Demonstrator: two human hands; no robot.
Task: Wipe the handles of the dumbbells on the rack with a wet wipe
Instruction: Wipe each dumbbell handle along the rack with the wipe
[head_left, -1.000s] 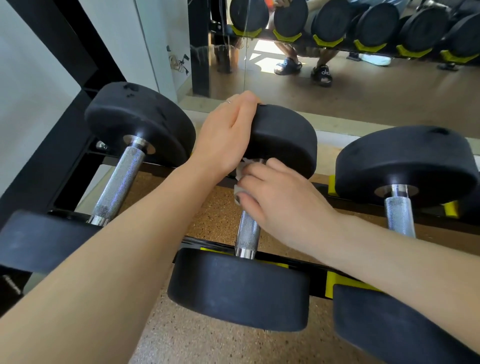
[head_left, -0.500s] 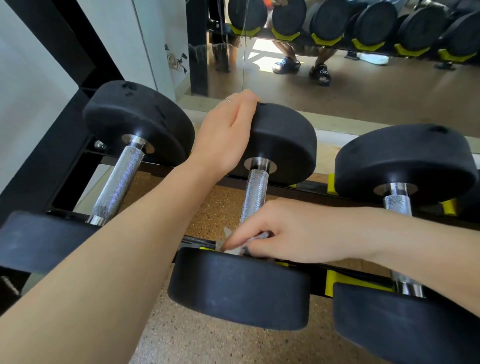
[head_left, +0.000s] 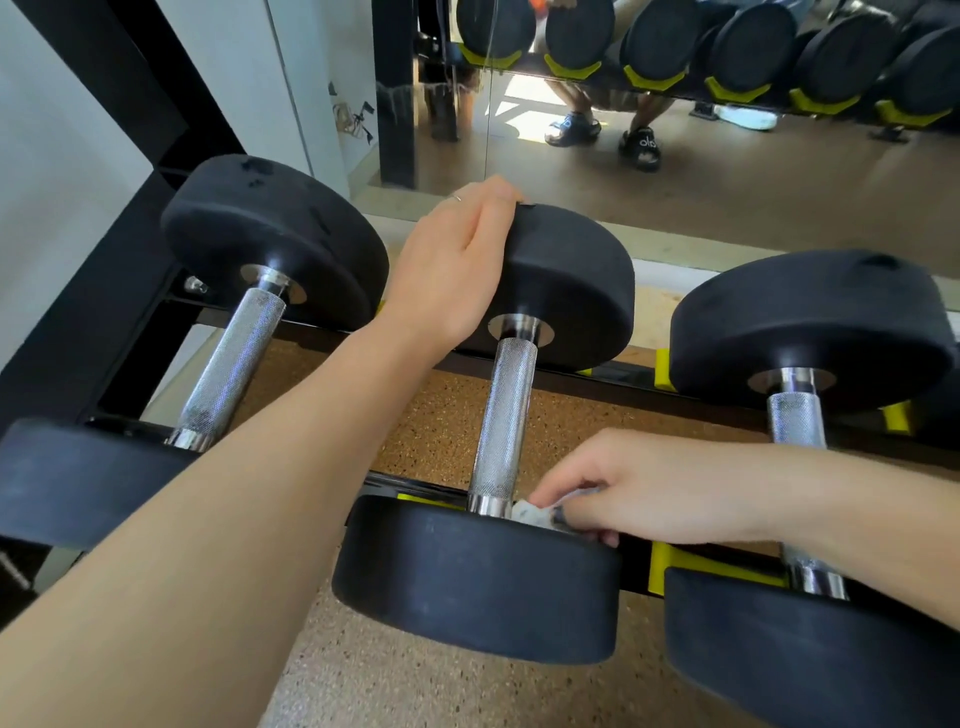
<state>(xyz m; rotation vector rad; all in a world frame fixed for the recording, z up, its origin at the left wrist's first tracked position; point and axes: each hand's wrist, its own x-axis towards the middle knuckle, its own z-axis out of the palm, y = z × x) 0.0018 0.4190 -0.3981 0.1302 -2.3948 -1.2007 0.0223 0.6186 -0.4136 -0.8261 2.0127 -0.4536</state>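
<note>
Three black dumbbells lie across the rack (head_left: 592, 376). The middle dumbbell's knurled steel handle (head_left: 506, 415) runs from its far head (head_left: 566, 280) to its near head (head_left: 478, 577). My left hand (head_left: 457, 270) rests over the far head's top left edge, fingers curved round it. My right hand (head_left: 639, 488) pinches a crumpled white wet wipe (head_left: 535, 514) beside the handle's near end, just right of the chrome collar. The left dumbbell's handle (head_left: 234, 364) and the right dumbbell's handle (head_left: 797, 421) are bare.
Yellow saddles (head_left: 670, 566) mark the rack rails. Speckled cork floor (head_left: 431, 431) shows under the rack. A floor mirror (head_left: 701, 171) behind reflects more dumbbells and a crouching person's sandalled feet. A black rack post (head_left: 124, 114) rises at the left.
My right hand slid the wipe down the middle handle from its far end to its near end, then shifted off to the handle's right side. My left hand stayed on the far head.
</note>
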